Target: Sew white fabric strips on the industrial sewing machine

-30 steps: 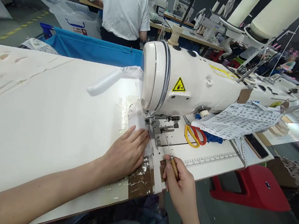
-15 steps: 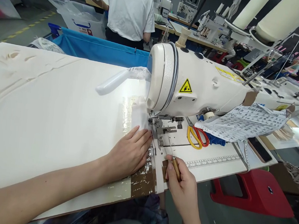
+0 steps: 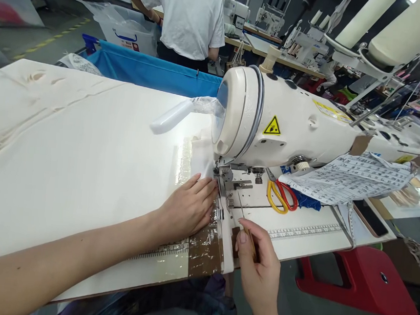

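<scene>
- Head view: sewing machine (image 3: 298,111) serves as the reference for all positions below.
- Left hand (image 3: 191,207): palm down, at the near left of the sewing machine's needle area. Fingers are extended and laid flat; no closed grasp is visible. Fingertips rest on the near end of the white fabric piece (image 3: 201,159).
- White fabric piece: flat on the white tabletop (image 3: 103,153), immediately left of the sewing machine's needle area.
- Right hand (image 3: 259,262): at the near side of the sewing machine, fingers closed around the handle of the awl (image 3: 251,240).
- Awl: thin shaft directed toward the metal plate beneath the sewing machine. Contact between tip and plate cannot be determined.
- White strip (image 3: 227,247): runs from the sewing machine's needle area to the near table edge, between the two hands, beside the brown tape (image 3: 204,257).
- Scissors (image 3: 277,183): one yellow and one red handle; under the sewing machine's arm, right of the needle area, next to the blue cloth (image 3: 307,200).
- Handwritten sheet (image 3: 358,178): at the right front of the sewing machine, overhanging the blue cloth.
- Phone (image 3: 370,218): on the table, right of the sewing machine's needle area, beyond the scissors.
- Co-worker (image 3: 192,18): behind the sewing machine, back turned, in a white shirt.
</scene>
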The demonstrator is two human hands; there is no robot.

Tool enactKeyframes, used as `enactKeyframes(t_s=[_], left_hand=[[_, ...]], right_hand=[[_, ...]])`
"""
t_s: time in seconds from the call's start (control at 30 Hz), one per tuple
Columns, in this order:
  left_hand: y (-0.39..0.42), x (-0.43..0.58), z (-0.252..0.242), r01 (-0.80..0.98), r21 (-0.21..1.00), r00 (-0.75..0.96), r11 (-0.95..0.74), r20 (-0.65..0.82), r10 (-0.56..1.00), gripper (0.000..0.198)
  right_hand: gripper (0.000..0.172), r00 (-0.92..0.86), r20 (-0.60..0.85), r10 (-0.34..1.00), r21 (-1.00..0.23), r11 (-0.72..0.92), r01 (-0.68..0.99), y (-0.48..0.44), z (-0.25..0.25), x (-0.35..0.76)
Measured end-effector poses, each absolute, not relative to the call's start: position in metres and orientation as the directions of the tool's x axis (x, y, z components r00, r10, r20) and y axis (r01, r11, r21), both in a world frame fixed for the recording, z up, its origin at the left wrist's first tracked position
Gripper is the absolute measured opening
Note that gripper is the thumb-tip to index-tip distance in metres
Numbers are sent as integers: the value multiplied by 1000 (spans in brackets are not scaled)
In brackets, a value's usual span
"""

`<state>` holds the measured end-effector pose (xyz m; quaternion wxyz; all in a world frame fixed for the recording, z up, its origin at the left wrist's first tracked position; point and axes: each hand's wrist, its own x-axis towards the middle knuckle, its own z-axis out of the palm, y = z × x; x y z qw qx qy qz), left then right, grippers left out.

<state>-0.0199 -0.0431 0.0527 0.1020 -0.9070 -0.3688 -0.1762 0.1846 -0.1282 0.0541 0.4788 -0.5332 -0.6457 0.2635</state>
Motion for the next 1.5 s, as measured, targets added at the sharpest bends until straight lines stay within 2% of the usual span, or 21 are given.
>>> enactKeyframes(t_s=[0.13,0.27,0.47,0.83,0.93,1.07,1.17,1.23,1.3,1.4,1.43,1.5], left_hand=[[-36,-21,55,706,20,654,-708,364,663,43],[-31,-22,57,708,100,640,-699,329,694,41],[-29,-25,53,691,88,651,-718,356,670,41],[-27,-25,53,698,133,621,-704,377,687,38],[-24,-27,52,694,143,615,-705,392,684,40],[-17,-33,48,680,162,607,-715,422,673,41],[-12,-35,46,688,179,591,-703,423,687,40],[-12,-35,49,712,192,571,-676,403,716,40],[-17,-36,60,751,165,558,-639,359,748,39],[-37,-46,88,788,67,588,-612,214,780,32],[-47,-54,97,786,55,603,-616,151,783,28],[-70,-76,111,774,98,622,-625,62,780,21]], right_hand=[[27,-184,447,875,-758,480,443,-115,62,170],[25,-295,497,816,-576,565,591,-102,62,155],[29,-351,478,805,-356,543,761,-89,58,143],[28,-341,442,830,-155,445,882,-91,58,133],[33,-331,404,853,-79,394,916,-91,58,126],[39,-318,383,867,-56,365,929,-87,59,120],[38,-324,389,862,-76,381,921,-87,60,123],[35,-328,423,845,-162,427,890,-93,61,131],[33,-320,451,833,-333,489,806,-104,60,141],[27,-312,408,858,-617,511,598,-122,58,158],[23,-290,366,884,-679,467,566,-127,56,162],[27,-164,290,943,-792,333,512,-132,52,167]])
